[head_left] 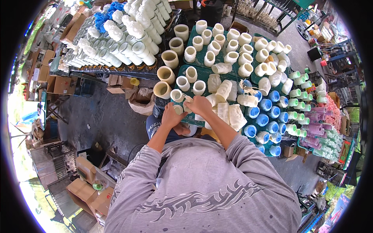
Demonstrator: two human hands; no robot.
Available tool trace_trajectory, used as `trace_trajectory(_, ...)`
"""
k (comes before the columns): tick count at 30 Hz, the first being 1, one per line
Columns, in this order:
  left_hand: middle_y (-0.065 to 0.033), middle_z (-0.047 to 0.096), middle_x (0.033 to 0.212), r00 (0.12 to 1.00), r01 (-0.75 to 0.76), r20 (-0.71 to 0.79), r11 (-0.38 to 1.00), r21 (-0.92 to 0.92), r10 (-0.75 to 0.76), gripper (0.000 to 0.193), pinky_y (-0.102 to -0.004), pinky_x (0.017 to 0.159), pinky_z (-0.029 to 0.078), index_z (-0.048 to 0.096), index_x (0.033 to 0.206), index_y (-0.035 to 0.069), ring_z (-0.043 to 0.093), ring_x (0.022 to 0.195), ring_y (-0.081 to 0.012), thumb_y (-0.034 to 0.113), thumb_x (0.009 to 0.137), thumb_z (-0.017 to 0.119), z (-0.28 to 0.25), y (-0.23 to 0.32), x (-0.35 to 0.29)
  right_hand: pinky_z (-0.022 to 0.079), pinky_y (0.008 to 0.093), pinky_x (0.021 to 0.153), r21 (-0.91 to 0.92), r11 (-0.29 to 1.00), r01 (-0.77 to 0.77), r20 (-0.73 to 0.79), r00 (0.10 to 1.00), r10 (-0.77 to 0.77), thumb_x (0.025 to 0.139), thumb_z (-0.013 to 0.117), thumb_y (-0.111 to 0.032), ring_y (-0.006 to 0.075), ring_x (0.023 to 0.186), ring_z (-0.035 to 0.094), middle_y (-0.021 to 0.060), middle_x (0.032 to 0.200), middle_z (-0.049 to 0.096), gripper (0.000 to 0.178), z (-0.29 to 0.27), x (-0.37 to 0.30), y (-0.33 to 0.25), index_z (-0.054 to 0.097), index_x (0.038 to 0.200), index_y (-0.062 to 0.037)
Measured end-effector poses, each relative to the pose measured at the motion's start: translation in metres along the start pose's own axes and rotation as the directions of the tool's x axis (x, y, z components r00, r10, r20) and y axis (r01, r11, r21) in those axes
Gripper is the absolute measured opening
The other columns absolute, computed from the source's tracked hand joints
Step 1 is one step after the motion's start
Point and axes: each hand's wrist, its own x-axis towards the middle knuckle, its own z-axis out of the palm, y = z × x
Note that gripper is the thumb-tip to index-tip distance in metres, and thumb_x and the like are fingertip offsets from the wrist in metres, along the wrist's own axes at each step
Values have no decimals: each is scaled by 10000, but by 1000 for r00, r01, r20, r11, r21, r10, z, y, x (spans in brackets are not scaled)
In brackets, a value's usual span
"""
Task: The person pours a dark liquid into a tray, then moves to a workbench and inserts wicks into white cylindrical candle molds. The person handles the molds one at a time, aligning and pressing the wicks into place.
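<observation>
At the near edge of the green table, my left hand (170, 116) is closed around a cream, wax-like cup (178, 109). Just to its right, my right hand (199, 106) is closed with the fingertips together on a small bunch of pale, wick-like strings (188, 98). Another cream cup (177, 95) stands upright directly beyond my hands, close to the strings. Beside my right hand, several carved cream pieces (223, 91) lie on their sides. A second string bundle (248, 90) rests on top of pieces further right.
Rows of cream cups (213, 47) stand on the green table (200, 58). Larger tan cups (170, 59) line its left side. Blue-topped cylinders (262, 119) are at right, with green cylinders (299, 93) beyond. White cylinders (126, 50) crowd the far-left table. An open sack (142, 100) sits on the floor.
</observation>
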Motion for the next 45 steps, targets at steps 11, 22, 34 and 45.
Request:
trace_trajectory(11,-247,683,1253,985,-114,131,993,-13,115,816,-477,1018,524,614,1307,17,658,1194,-425,533,749,911,-18,-22,8,288,255,474,918,367,-148,229,955,-189,1157,457,-445,48,564,338,-68,798,429,328,-30,-41,32,564,1095,-141)
trace_trajectory(22,-185,683,1207,972,180,214,884,-431,-94,738,-360,584,646,596,1308,-27,739,962,-269,406,792,897,-13,-14,13,256,232,471,964,262,-36,80,984,-159,1126,569,-341,19,565,346,-78,748,456,219,-51,-72,52,602,1101,-126)
trace_trajectory(34,-245,678,1288,998,-26,53,968,251,13,736,-492,964,579,603,1305,19,722,1102,-413,406,718,822,-1,5,0,419,263,676,866,488,106,-123,992,3,1056,666,-207,56,760,502,-59,854,603,163,-5,-72,68,693,1043,-46)
trace_trajectory(45,-252,759,1170,953,-5,275,907,420,-123,713,-483,956,592,681,1272,-21,745,1091,-401,474,776,808,-7,32,20,519,363,693,676,735,-57,46,998,34,1039,622,-302,196,768,674,98,862,711,297,32,-60,87,634,1148,-26)
